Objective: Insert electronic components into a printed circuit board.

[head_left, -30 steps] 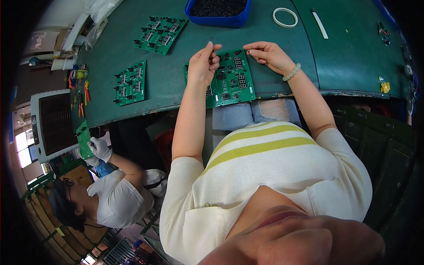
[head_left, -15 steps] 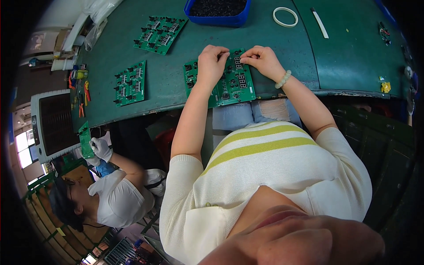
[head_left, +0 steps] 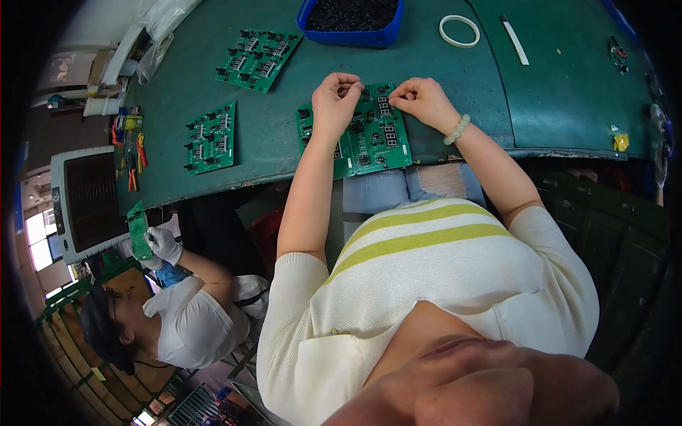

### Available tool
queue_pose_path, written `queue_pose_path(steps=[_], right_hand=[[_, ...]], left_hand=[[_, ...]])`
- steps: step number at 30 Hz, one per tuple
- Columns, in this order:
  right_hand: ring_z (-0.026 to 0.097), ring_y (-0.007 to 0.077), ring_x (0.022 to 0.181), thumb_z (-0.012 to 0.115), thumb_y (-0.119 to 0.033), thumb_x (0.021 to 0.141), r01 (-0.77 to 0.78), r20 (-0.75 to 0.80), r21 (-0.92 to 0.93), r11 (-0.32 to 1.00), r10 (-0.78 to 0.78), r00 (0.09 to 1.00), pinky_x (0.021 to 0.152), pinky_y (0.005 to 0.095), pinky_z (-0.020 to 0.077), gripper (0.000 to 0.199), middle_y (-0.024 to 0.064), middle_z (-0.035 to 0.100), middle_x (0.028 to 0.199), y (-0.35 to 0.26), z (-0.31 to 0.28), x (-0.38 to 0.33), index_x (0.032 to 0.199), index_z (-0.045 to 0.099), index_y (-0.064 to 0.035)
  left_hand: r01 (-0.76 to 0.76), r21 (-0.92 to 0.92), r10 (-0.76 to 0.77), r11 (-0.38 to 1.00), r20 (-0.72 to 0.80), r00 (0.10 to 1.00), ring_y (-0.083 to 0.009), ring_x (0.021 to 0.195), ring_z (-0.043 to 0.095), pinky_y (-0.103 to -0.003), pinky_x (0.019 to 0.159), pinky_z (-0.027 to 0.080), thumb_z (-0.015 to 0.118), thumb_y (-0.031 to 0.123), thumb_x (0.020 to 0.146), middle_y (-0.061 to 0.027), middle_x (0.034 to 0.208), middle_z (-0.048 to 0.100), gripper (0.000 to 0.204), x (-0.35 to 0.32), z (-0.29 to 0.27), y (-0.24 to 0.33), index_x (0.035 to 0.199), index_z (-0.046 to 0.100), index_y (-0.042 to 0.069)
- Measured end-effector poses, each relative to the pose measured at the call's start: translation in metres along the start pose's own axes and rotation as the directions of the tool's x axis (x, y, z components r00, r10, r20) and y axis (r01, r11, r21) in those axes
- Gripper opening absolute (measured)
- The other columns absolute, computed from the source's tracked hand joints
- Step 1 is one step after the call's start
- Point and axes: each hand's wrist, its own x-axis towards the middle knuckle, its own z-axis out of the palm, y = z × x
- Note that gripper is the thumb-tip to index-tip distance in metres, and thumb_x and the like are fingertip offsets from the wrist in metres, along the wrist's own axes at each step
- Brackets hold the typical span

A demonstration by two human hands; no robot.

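A green circuit board (head_left: 371, 165) with black knobs and digit displays lies at the table's front edge before me. My left hand (head_left: 335, 106) is above its left half with the fingers curled and the thumb pressed in; what they hold, if anything, is hidden. Over the board's far right edge, beside a three-digit display (head_left: 384, 106), my right hand (head_left: 426, 103) has thumb and forefinger pinched together. Anything between those fingertips is too small to make out. My left hand and forearm cover part of the board.
Two more populated boards, one farther off (head_left: 258, 59) and one at left (head_left: 212, 138), lie on the green table. Behind are a blue bin (head_left: 348, 34) of small black parts, a white ring (head_left: 442, 30) and a white strip (head_left: 516, 42). A gloved co-worker holds a board (head_left: 138, 231).
My right hand has drawn slightly right, off the display toward the board's edge. My left hand has shifted a little left, its fingers more curled.
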Motion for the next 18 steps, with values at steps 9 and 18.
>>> queue_pose_path(steps=[9,18], right_hand=[[0.057,0.0206,0.062,0.066,-0.014,0.069,0.151,0.051,-0.137,0.979,-0.145,0.988,0.058,0.0324,0.0461,0.013,0.0078,0.059,0.067,-0.005,-0.005,0.001,0.078,0.069,-0.0051],[0.051,0.0161,0.058,0.060,-0.010,0.078,0.371,0.094,-0.213,0.904,-0.359,0.928,0.055,0.0284,0.0430,0.012,0.0041,0.054,0.067,0.003,-0.004,0.005,0.087,0.067,-0.0043]], left_hand=[[0.010,-0.107,-0.003,0.994,0.060,0.998,-0.0052,0.070,0.054,-0.018,0.061,0.043,0.057,0.004,0.085,-0.0040,0.086,0.066,0.015,0.001,-0.001,0.003,0.097,0.062,-0.003],[-0.086,0.104,0.087,0.991,0.003,0.996,-0.0089,0.065,0.056,-0.023,0.060,0.045,0.063,0.007,0.081,-0.0057,0.078,0.065,0.010,-0.003,0.006,0.007,0.087,0.062,-0.001]])
